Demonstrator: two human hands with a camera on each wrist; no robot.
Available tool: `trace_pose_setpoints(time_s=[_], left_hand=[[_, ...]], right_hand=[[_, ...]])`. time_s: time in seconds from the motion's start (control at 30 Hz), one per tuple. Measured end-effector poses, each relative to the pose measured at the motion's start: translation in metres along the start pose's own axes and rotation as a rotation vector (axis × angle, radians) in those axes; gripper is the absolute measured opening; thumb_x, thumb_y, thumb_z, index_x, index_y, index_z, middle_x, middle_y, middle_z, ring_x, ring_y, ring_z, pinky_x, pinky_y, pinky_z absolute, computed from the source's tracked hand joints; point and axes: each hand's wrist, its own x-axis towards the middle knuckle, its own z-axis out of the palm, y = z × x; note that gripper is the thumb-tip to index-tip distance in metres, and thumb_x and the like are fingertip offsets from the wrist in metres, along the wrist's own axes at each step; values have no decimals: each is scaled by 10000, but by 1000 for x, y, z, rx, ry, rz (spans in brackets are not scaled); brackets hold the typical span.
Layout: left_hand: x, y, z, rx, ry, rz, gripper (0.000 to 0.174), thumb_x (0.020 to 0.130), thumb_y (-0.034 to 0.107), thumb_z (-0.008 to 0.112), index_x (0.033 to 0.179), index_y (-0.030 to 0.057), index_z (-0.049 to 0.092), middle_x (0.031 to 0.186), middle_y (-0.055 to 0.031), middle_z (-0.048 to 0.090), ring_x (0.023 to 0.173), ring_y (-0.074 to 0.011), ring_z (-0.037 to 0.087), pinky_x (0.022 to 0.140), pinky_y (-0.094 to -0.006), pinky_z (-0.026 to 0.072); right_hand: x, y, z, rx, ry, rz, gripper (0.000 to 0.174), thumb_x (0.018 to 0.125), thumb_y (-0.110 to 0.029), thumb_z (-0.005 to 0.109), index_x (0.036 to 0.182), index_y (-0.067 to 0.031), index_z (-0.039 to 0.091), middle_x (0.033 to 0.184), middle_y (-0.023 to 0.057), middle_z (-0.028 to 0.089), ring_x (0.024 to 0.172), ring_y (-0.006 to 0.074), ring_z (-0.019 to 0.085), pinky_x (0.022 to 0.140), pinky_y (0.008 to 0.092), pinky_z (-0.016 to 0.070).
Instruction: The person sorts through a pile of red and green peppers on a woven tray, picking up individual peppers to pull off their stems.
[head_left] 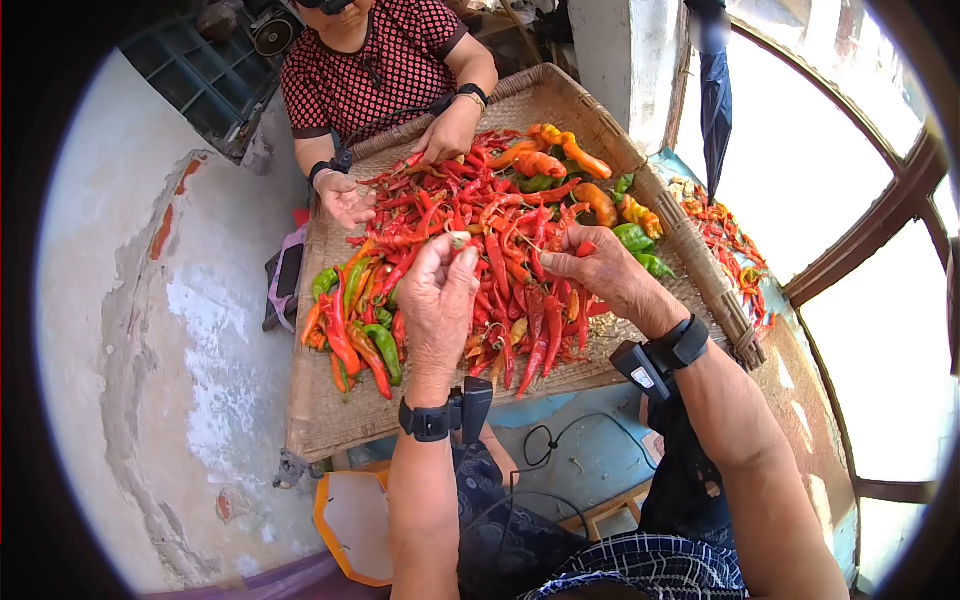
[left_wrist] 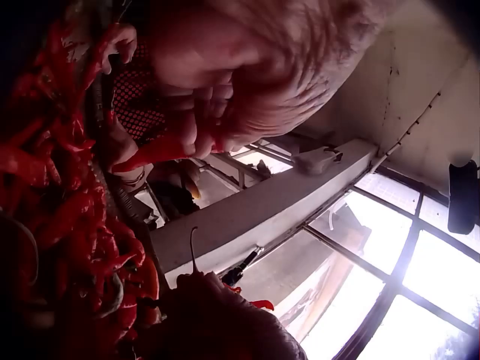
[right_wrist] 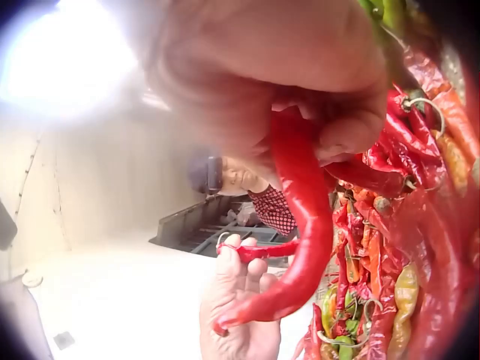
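Observation:
My left hand point(head_left: 437, 305) is raised over the near part of the chili heap point(head_left: 500, 270), pinching a slim red chili pepper point(right_wrist: 266, 251) between thumb and fingertips. Its pale curled stem sticks up past the fingertips in the right wrist view. To the right, my right hand point(head_left: 620, 280) grips another red chili pepper point(right_wrist: 304, 214), longer and curved, its tip hanging free of the fingers. In the left wrist view a thin stem point(left_wrist: 194, 251) rises beside the right hand point(left_wrist: 217, 322), which is dark there.
A wide woven tray point(head_left: 345, 420) bears the heap, with green peppers point(head_left: 383, 352) at left and orange ones point(head_left: 597, 203) at back right. Another person point(head_left: 375, 75) reaches in across it. More red chilies point(head_left: 730, 240) lie beyond its right rim; a wall point(head_left: 200, 330) stands left.

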Motion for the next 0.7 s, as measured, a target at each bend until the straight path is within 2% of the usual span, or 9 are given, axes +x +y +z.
trace_pose_setpoints(time_s=[0.03,0.1,0.17,0.23,0.27,0.3,0.5,0.57,0.7], left_hand=[[9,-1,-3,-59,93,55,351,911,159,610,1201,-33,561,937,-51,631,740,-65,571,646,-210,476],[23,-10,-9,298,255,165,417,915,200,610,1258,-25,535,990,-75,633,777,-68,577,669,-218,481],[22,-21,-13,428,250,140,445,910,239,618,1265,-14,529,972,-81,645,768,-68,572,663,-216,475],[12,-7,-8,156,-88,-136,410,908,252,623,1221,-1,546,908,-66,638,750,-69,563,652,-208,466],[3,2,7,-19,-115,-119,322,872,260,673,1024,-11,590,772,-42,612,679,-102,556,627,-235,478],[-4,4,18,78,-125,-59,293,863,259,685,937,-2,575,749,-44,616,666,-105,575,613,-245,481],[-16,-6,40,94,-185,-91,265,844,217,697,929,-4,575,742,-80,635,647,-136,609,587,-285,493],[-14,-9,37,139,-237,-133,236,836,185,692,920,-7,584,739,-85,634,647,-141,610,588,-292,496],[-13,0,31,-29,-243,-199,171,836,142,673,913,7,601,753,-22,616,656,-87,571,603,-252,474]], right_hand=[[2,4,1,0,0,1,264,842,-245,712,742,-37,583,669,10,575,582,76,512,509,245,414],[8,10,3,288,26,18,254,857,-236,693,757,-33,576,655,22,573,533,88,516,471,243,419],[4,9,3,377,5,58,247,863,-232,684,774,-30,574,653,29,574,528,91,523,460,236,421],[2,3,5,473,-21,97,241,870,-228,676,790,-26,573,651,36,576,523,95,530,448,229,424],[1,1,6,410,-9,99,235,874,-223,671,813,-18,574,657,44,583,520,95,535,438,226,427],[0,1,6,344,3,101,230,877,-218,667,835,-11,576,663,51,590,518,95,540,428,222,430],[-4,1,11,263,29,41,254,900,-244,644,874,4,598,689,37,602,573,93,568,453,229,445],[-3,5,3,95,-59,-15,271,906,-260,634,876,8,602,711,42,611,615,100,591,489,230,474],[-5,0,8,266,32,14,304,909,-289,626,878,12,602,727,59,629,628,110,605,503,242,483]])
